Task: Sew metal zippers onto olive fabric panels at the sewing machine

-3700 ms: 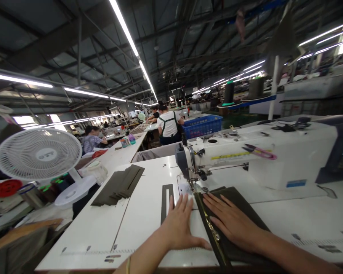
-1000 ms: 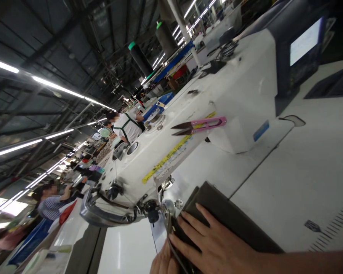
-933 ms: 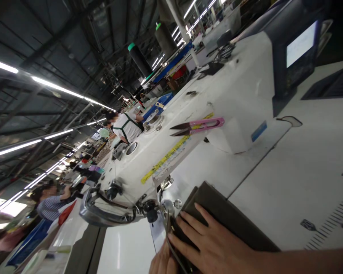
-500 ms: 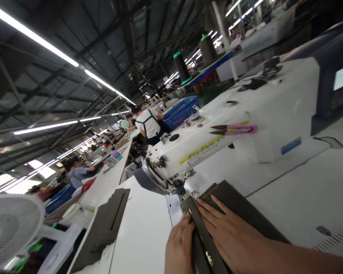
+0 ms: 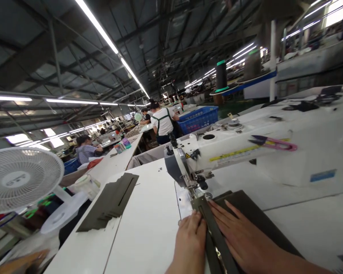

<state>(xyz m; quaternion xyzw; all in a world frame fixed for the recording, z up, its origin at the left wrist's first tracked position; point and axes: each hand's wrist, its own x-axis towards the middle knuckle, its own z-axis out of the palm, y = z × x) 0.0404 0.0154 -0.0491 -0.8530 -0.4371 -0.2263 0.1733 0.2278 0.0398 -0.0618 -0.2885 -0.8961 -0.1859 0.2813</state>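
Note:
A white sewing machine [image 5: 234,146] stands on the white table, its needle area at the tip of a dark olive fabric strip [image 5: 215,232] with a zipper or metal pieces along it. My left hand [image 5: 190,238] rests on the strip's left edge, fingers bent and pressed together. Flat on the fabric to the right of the strip lies my right hand [image 5: 242,236], fingers stretched out toward the needle. Under it a larger folded olive fabric [image 5: 257,213] extends to the right. Pink-handled thread snips [image 5: 274,143] lie on top of the machine arm.
Stacked olive pieces [image 5: 111,201] lie on the table at left. Beyond them is a white fan [image 5: 20,179]. Farther back are a blue basket [image 5: 198,118], a thread cone [image 5: 221,76] and people [image 5: 161,121] at other tables.
The head view has turned left and levelled, so machine and hands appear farther right. Both hands remain on the fabric beside the needle.

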